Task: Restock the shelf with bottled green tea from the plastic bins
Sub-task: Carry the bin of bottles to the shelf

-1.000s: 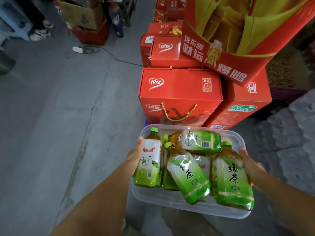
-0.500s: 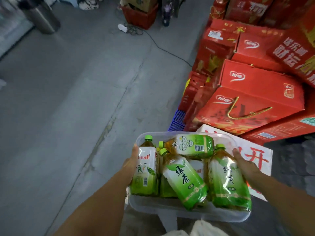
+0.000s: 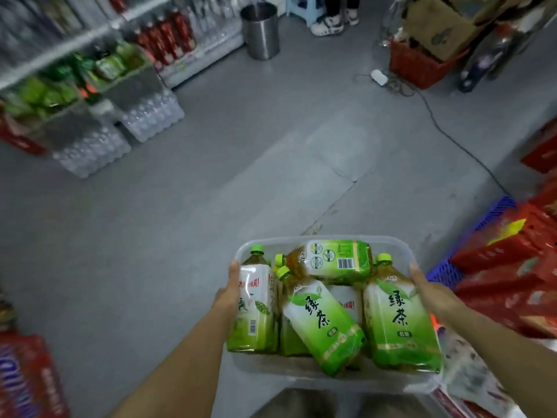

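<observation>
I carry a clear plastic bin (image 3: 313,377) in front of me, low in the head view. Several green tea bottles (image 3: 327,322) with green caps lie loosely piled in it. My left hand (image 3: 227,292) grips the bin's left rim, thumb over the edge beside a bottle. My right hand (image 3: 428,289) grips the right rim, fingers hidden under the bin. The drinks shelf (image 3: 90,64) stands at the upper left, blurred, with green and red bottles on it.
Shrink-wrapped water packs (image 3: 150,116) sit on the floor below the shelf. A steel bin (image 3: 260,30) and a person's feet (image 3: 333,21) are at the back. A cable (image 3: 446,131) crosses the floor. Red cartons (image 3: 512,267) on a blue crate lie right, another stack (image 3: 27,378) lower left.
The view has swung left, away from the red cartons and across the grey floor to the drinks shelf. Both hands keep hold of the bin; the bottles have barely shifted.
</observation>
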Available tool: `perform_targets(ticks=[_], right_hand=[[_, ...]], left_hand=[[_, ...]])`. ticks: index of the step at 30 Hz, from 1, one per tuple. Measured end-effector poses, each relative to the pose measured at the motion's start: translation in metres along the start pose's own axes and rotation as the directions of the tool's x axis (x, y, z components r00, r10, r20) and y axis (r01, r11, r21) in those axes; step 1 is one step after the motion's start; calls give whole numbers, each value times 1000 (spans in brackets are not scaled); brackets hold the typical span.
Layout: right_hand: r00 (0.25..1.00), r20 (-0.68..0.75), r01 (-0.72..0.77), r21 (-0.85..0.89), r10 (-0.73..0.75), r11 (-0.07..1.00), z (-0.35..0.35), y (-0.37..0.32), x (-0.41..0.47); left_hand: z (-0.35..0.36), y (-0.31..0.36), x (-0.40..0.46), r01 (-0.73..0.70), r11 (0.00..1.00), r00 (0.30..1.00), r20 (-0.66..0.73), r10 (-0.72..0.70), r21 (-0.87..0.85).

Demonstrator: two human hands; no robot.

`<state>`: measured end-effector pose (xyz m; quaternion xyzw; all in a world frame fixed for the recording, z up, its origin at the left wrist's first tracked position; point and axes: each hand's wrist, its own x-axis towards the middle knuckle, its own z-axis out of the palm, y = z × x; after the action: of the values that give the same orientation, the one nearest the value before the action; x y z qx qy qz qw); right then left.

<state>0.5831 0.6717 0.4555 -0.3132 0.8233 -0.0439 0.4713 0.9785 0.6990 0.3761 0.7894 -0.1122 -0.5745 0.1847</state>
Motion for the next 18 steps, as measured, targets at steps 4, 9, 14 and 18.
perform_targets(ticks=[4, 9, 14, 18], right_hand=[[995, 52, 87, -132, -81, 987, 35, -100, 19], [981, 117, 180, -224, -157, 958, 74, -225, 57], [950, 236, 266, -273, -204, 924, 110, -367, 93], [936, 263, 305, -271, -234, 913, 132, -480, 120]], left_hand=[[-58, 38, 27, 19, 993, 1000, -10, -20, -120], [-109, 108, 55, 75, 962, 996, -28, -85, -264], [-145, 200, 80, 113, 904, 985, -71, -156, -412], [-180, 269, 120, 123, 862, 982, -63, -176, -492]])
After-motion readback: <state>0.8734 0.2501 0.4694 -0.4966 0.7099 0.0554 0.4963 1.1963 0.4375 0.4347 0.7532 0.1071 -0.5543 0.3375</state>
